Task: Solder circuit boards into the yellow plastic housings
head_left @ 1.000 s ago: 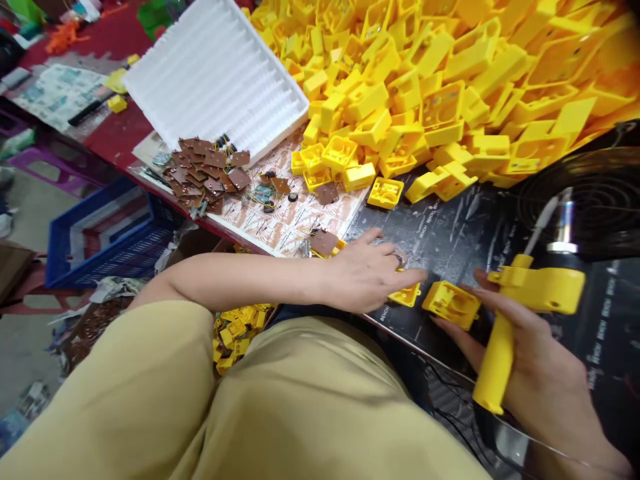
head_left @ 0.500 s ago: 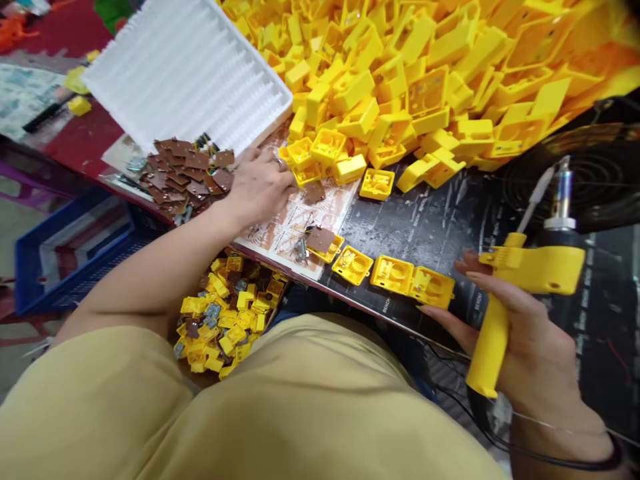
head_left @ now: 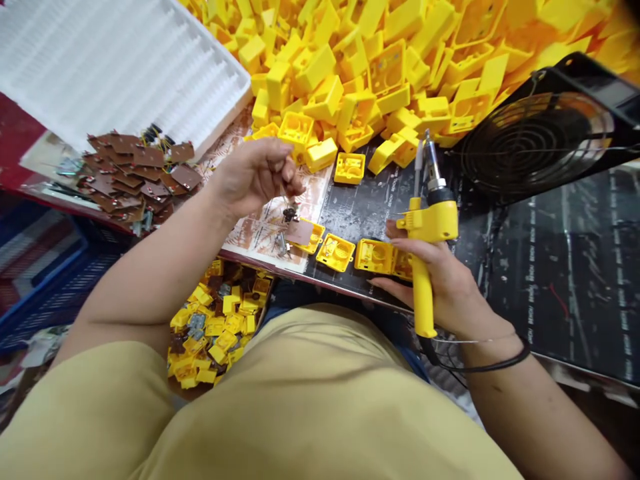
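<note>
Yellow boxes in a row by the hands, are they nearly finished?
Not nearly. Done, it seems: a bin of yellow boxes with boards under the table edge. In hand: the left hand dangles a small brown circuit board; the right hand holds a yellow soldering gun beside three open boxes. Left: the big yellow heap.

The table [head_left: 550,267] carries a dark scratched mat. Behind the mat lies a large heap of yellow housings [head_left: 380,60]. Left of the heap sits a white foam tray [head_left: 115,67]; brown circuit boards [head_left: 135,177] lie piled just before the tray.
</note>
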`<state>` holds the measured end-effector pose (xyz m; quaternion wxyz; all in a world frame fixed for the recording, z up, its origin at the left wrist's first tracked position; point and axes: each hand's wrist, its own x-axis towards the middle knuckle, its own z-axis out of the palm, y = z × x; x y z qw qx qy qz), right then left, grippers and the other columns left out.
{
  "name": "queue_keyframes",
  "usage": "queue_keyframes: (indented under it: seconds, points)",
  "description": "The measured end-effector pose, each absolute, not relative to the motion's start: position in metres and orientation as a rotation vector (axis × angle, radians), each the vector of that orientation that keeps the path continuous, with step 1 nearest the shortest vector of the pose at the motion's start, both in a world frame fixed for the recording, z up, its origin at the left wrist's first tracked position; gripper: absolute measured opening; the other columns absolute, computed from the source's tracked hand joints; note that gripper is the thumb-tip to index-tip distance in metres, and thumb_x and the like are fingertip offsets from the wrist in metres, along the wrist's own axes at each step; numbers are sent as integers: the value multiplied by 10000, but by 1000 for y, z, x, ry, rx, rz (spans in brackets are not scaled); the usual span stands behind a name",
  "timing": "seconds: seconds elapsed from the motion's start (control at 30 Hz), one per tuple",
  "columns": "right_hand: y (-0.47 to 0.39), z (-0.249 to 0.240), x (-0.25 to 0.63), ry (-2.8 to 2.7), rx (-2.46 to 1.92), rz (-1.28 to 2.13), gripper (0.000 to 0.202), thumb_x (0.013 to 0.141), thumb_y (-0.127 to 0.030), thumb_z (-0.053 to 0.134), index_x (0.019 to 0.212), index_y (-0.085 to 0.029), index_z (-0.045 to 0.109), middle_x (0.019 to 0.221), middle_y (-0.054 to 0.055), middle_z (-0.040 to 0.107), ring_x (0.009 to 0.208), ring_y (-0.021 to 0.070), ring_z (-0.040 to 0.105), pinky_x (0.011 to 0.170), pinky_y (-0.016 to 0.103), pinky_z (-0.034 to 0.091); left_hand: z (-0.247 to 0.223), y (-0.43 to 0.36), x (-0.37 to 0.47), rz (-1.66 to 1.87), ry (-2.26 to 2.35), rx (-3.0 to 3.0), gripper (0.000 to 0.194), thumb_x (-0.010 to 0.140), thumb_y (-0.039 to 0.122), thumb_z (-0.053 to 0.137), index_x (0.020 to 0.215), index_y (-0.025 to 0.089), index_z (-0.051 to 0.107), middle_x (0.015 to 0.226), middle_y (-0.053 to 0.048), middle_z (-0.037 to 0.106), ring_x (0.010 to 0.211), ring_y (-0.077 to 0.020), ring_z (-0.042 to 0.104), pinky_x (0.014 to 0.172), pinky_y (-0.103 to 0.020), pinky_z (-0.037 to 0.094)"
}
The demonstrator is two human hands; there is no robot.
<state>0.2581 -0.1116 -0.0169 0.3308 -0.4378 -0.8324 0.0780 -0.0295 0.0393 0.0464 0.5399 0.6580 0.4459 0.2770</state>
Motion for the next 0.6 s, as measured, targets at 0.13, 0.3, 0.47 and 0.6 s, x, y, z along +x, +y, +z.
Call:
queue_keyframes:
  seconds: [0.13,0.3,0.47,0.6]
  points:
    - [-107,-19,244,-2134,-1135,225,479,900,-269,730,1317,-229,497,1282,112,657,1100,250,689,873,374,615,74,26,-15,475,987,1936,449,1029,381,280,844,160,625,860,-65,708,756,-139,705,701,-316,546]
    - [-115,-8,241,-2000,-1181,126,534,815,-294,821,1268,-215,550,1204,99,698,1063,251,702,919,380,595,54,-19,12,195,845,2431,179,906,197,597,1063,169,678,852,-37,761,808,-178,719,745,-308,517]
    - [-134,19,260,-1978,-1179,-109,265,815,-225,816,1017,-208,646,764,-24,719,620,142,678,615,242,540,34,-32,18,198,954,2595,112,928,228,600,973,178,689,833,-32,765,820,-193,712,859,-352,469]
    - [-134,34,266,-2088,-1096,-162,116,896,-236,732,930,-165,648,661,-32,680,504,83,605,594,186,508,39,-30,17,189,987,2590,141,924,250,600,893,187,722,824,-33,762,827,-200,701,865,-359,444]
